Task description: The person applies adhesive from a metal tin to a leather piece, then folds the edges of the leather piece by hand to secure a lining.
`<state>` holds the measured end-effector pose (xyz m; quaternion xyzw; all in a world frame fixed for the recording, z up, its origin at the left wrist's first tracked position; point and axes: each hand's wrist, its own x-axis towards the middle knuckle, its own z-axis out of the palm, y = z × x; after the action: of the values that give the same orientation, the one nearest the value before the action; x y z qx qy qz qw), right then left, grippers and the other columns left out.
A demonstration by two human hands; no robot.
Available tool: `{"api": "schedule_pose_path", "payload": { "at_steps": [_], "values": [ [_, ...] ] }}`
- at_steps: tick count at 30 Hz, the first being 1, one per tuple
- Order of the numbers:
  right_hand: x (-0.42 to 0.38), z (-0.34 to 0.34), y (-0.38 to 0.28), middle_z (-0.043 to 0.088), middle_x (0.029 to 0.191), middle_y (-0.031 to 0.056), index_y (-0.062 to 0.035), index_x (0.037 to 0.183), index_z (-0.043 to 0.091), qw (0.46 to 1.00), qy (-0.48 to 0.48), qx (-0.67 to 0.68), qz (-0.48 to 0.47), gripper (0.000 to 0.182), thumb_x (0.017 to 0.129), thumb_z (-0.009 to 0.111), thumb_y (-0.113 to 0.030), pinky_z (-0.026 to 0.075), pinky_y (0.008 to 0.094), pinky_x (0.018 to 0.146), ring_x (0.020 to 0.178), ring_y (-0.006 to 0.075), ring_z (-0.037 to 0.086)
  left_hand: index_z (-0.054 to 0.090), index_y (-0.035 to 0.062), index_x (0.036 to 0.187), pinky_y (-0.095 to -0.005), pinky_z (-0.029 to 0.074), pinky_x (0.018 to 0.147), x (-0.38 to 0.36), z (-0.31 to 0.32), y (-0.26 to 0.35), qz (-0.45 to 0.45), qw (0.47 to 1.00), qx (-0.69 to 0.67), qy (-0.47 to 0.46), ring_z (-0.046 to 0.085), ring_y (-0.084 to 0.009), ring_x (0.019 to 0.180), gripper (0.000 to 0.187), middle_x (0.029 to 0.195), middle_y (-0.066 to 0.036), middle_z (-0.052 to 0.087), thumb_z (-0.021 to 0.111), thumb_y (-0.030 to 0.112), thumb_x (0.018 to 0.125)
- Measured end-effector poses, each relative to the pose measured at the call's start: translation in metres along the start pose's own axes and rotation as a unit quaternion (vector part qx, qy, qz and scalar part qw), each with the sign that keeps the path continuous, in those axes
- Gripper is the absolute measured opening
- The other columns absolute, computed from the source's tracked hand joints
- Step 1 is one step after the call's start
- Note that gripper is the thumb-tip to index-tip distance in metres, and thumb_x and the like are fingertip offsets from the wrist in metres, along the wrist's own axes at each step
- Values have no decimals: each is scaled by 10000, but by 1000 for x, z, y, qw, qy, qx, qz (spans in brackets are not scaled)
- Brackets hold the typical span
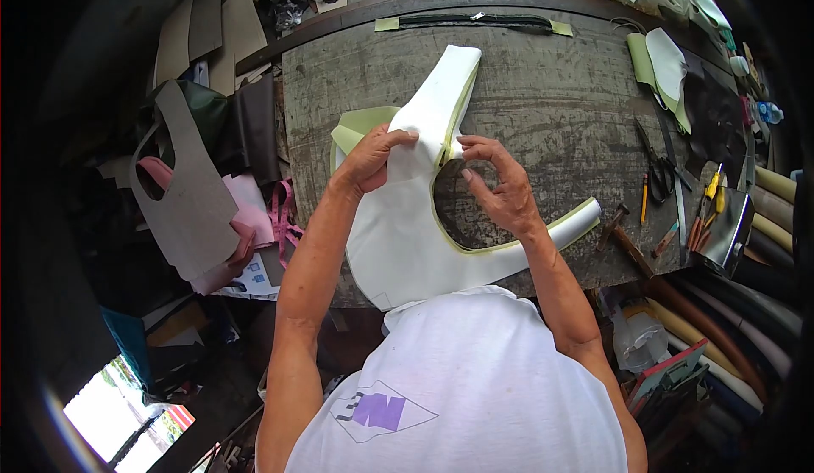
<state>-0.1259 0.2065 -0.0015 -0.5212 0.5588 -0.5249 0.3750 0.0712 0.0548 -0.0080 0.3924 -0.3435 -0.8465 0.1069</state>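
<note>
A large white cut panel with a light green edge (398,236) lies on the worn grey workbench (543,108), shaped with a long neck toward the far side and a curved arm to the right. My left hand (373,158) presses and pinches the panel near its neck. My right hand (500,186) grips the inner curved edge of the same panel with fingertips bent over the green border. Both hands are close together at the cut-out.
Scissors (657,164), a hammer (623,236), pencils and small tools (708,206) lie at the bench's right. More white and green pieces (666,70) sit far right. A grey cardboard pattern (186,193), pink material and leather scraps hang left. Rolls of material (729,337) stack at lower right.
</note>
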Motion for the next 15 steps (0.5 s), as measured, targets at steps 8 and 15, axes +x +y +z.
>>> {"api": "schedule_pose_path", "payload": {
  "at_steps": [8,15],
  "values": [
    [-7,1,4,639,1185,139,-24,1040,587,976,-71,-171,-115,265,799,691,7,463,428,981,1118,337,589,648,27,1121,-296,568,804,1,-6,-2,14,1000,-12,-10,690,-126,876,246,1015,-40,706,627,170,921],
    [1,9,-10,626,1117,125,-29,1008,604,963,-10,-232,-139,251,782,711,-13,477,430,936,1078,317,585,655,35,1113,-277,541,802,3,0,-2,7,1000,-2,2,664,-103,881,250,1006,-22,695,639,190,917]
  ]
}}
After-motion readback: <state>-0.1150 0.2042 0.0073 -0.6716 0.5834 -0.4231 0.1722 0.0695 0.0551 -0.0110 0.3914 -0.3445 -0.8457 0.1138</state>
